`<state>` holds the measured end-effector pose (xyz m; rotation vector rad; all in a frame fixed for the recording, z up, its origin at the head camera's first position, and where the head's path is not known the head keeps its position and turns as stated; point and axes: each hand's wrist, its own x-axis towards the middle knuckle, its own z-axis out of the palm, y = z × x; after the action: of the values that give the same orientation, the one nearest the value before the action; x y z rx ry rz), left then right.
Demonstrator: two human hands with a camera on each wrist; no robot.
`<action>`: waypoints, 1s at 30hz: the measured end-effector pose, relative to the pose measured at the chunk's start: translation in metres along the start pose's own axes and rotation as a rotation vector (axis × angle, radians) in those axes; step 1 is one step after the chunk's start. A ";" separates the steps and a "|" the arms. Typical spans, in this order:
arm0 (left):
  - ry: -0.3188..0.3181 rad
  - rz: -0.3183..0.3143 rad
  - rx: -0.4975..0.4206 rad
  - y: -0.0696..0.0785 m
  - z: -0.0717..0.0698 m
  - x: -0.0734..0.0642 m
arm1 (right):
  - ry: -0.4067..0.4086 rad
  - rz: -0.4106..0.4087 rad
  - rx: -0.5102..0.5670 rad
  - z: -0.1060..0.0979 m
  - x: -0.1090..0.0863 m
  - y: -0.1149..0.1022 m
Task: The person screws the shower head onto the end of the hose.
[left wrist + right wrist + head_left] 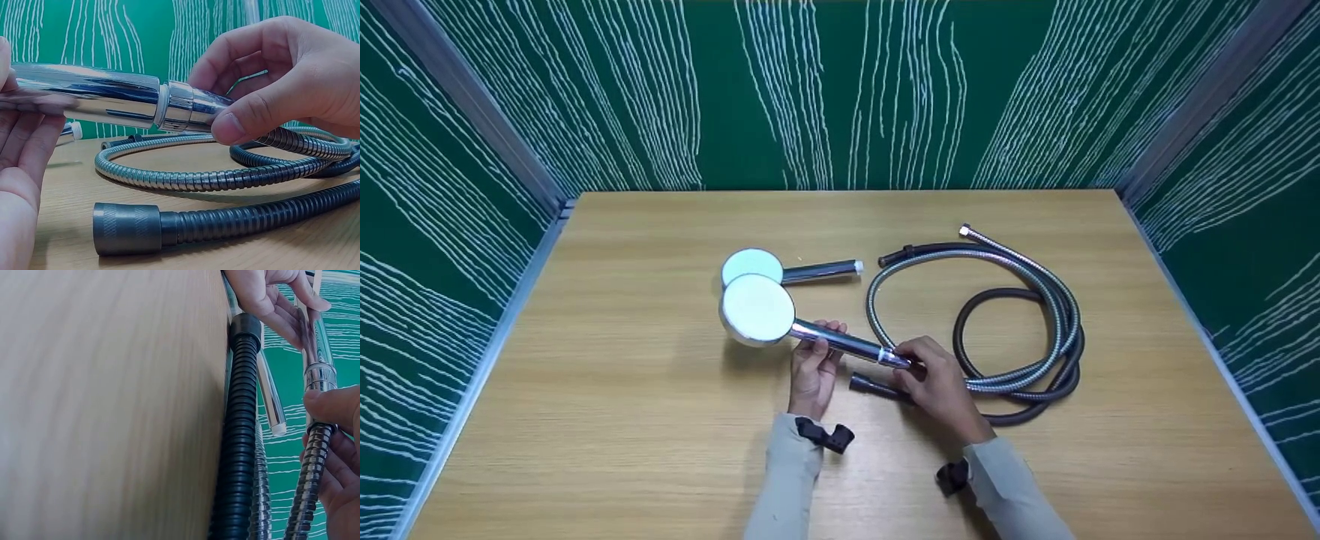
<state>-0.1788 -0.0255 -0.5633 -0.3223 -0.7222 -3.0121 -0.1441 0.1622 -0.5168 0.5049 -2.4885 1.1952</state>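
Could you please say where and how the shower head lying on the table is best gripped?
Probably its slim handle midway, from above right: it juts right, uncovered, while its round face is partly hidden behind the held shower head in the head view.

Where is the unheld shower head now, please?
In the head view, the unheld shower head lies on the table slightly left of centre, just beyond the held shower head.

Bright light, soft blurred shadows
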 end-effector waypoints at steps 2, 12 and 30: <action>-0.002 0.003 0.011 0.000 -0.001 0.000 | 0.004 -0.014 -0.011 0.000 0.000 0.001; 0.002 0.003 0.003 0.000 0.000 0.000 | -0.006 0.002 -0.024 -0.001 0.000 0.001; -0.021 0.010 -0.007 0.001 0.001 0.000 | 0.028 -0.037 -0.015 0.003 0.002 -0.003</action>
<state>-0.1788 -0.0258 -0.5623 -0.3572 -0.7091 -3.0073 -0.1450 0.1580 -0.5157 0.5248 -2.4522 1.1603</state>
